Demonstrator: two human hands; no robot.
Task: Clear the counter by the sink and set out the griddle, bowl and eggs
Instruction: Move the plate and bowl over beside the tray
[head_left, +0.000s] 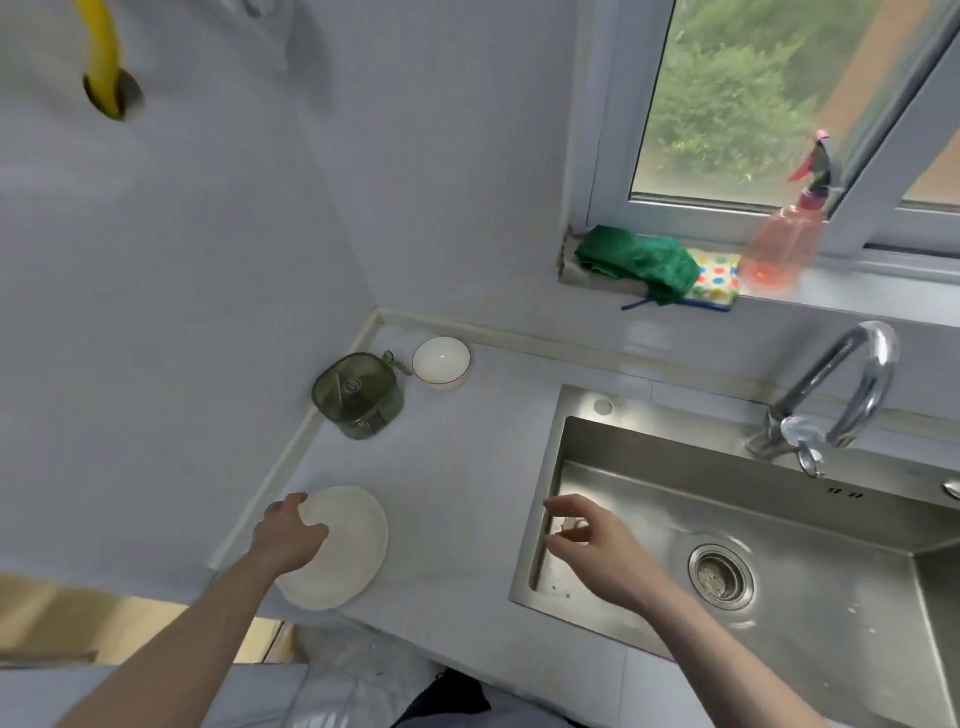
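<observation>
Fingers (311, 530) of the left hand (291, 535) are curled over the left rim of a white plate (353, 551), thumb on the far edge, so it's gripping the plate where it sits on the near-left part of the counter (467, 467); the right hand (597, 545) hangs over the near-left corner of the steel sink (779, 519), fingers loosely bent and a bit spread, and there's maybe a small scrap pinched at the fingertips but honestly can't tell, too blurry; the white bowl (441, 362) with a thin red rim sits upright at the far end of the counter near the wall, just right of a dark green lidded container (358, 395) tucked in the corner; the two look just beside each other, maybe touching at the container's little handle; no griddle or eggs showing in this head view; chrome faucet (841, 389) arches over the far side of the sink, drain strainer (722, 576) near the middle; up on the windowsill (857, 296) there's a green cloth (639, 260) lying on a polka-dot sponge (719, 278), and a pink spray bottle (784, 244) standing right of them.
</observation>
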